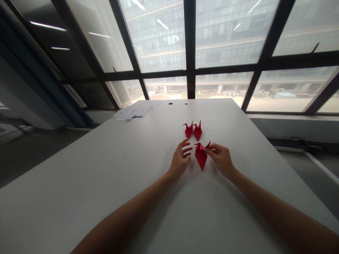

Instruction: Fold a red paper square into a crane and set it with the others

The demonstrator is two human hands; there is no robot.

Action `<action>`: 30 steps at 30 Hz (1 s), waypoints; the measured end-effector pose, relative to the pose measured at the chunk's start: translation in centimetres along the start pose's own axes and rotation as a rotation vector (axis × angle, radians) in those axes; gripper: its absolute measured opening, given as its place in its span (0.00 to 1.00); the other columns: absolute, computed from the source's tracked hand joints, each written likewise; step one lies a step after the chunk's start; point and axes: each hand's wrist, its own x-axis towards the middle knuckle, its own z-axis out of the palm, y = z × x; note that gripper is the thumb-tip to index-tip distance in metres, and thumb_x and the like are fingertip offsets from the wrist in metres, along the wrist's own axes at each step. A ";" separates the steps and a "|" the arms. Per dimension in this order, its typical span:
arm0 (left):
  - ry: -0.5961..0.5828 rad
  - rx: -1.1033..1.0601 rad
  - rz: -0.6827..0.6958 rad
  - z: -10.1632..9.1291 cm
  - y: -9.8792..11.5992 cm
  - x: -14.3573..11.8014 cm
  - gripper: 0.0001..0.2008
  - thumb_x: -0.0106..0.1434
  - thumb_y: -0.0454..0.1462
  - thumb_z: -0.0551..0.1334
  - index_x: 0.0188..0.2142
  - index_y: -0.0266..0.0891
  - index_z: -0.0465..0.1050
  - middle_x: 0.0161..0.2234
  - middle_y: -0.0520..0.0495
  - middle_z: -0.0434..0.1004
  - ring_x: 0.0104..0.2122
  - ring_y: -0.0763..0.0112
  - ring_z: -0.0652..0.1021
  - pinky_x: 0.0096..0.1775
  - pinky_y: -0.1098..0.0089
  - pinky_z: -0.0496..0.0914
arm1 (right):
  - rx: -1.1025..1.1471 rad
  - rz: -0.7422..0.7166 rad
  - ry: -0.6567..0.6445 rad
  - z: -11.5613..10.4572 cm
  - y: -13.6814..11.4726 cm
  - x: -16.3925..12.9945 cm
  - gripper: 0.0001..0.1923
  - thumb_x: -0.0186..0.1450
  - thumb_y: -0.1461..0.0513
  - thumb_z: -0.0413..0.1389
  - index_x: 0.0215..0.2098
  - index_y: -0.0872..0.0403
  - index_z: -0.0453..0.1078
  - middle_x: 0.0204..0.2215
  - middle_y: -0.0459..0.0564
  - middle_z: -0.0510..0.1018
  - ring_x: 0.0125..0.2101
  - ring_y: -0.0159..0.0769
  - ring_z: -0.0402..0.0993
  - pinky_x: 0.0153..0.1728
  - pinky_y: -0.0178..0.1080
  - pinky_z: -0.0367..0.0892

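A red origami crane (201, 158) is pinched at its right side by my right hand (220, 157), with one wing pointing toward me. My left hand (181, 158) is just left of that crane, fingers apart and curved, holding nothing. Beyond my hands, two more red paper cranes stand side by side on the white table, a left one (189, 132) and a right one (197, 132). Their heads point left and their tails point up.
On the white table (106, 176), loose white papers (135, 110) lie at the far left with a dark pen (137, 116) on them. Two small dark round spots sit near the far edge. Large windows with dark frames (190, 53) rise behind the table.
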 end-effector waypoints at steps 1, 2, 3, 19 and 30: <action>0.039 0.018 -0.017 -0.1 -0.1 0.1 0.33 0.54 0.25 0.59 0.59 0.47 0.63 0.57 0.42 0.66 0.50 0.65 0.76 0.47 0.66 0.72 | -0.021 0.002 0.031 -0.4 -0.2 0.5 0.12 0.57 0.54 0.65 0.31 0.55 0.78 0.29 0.50 0.81 0.30 0.38 0.75 0.33 0.39 0.70; 0.078 0.029 -0.035 -0.1 -0.2 0.1 0.33 0.54 0.25 0.58 0.58 0.46 0.63 0.56 0.42 0.67 0.48 0.65 0.77 0.45 0.66 0.72 | -0.045 0.006 0.069 -1.0 -0.4 1.1 0.13 0.56 0.54 0.66 0.30 0.55 0.78 0.29 0.51 0.81 0.29 0.38 0.75 0.32 0.39 0.70; 0.111 0.033 -0.053 -0.1 -0.2 0.2 0.32 0.54 0.25 0.58 0.58 0.45 0.64 0.55 0.42 0.67 0.46 0.66 0.77 0.44 0.66 0.72 | -0.072 0.008 0.111 -1.6 -0.7 1.9 0.13 0.56 0.53 0.66 0.30 0.56 0.79 0.28 0.51 0.82 0.29 0.39 0.75 0.32 0.40 0.70; 0.110 0.017 -0.113 0.2 0.0 0.2 0.26 0.54 0.28 0.56 0.53 0.41 0.68 0.50 0.42 0.71 0.41 0.68 0.77 0.39 0.69 0.72 | -0.343 -0.056 0.086 -4.9 6.7 14.2 0.20 0.53 0.47 0.64 0.29 0.58 0.77 0.27 0.54 0.81 0.29 0.39 0.74 0.35 0.43 0.70; 0.073 0.022 -0.124 0.2 0.3 0.1 0.21 0.54 0.29 0.58 0.48 0.40 0.71 0.50 0.42 0.73 0.42 0.66 0.77 0.40 0.68 0.72 | -0.350 -0.044 0.061 -4.7 7.5 14.7 0.19 0.53 0.48 0.63 0.29 0.57 0.77 0.28 0.53 0.82 0.30 0.40 0.75 0.37 0.43 0.70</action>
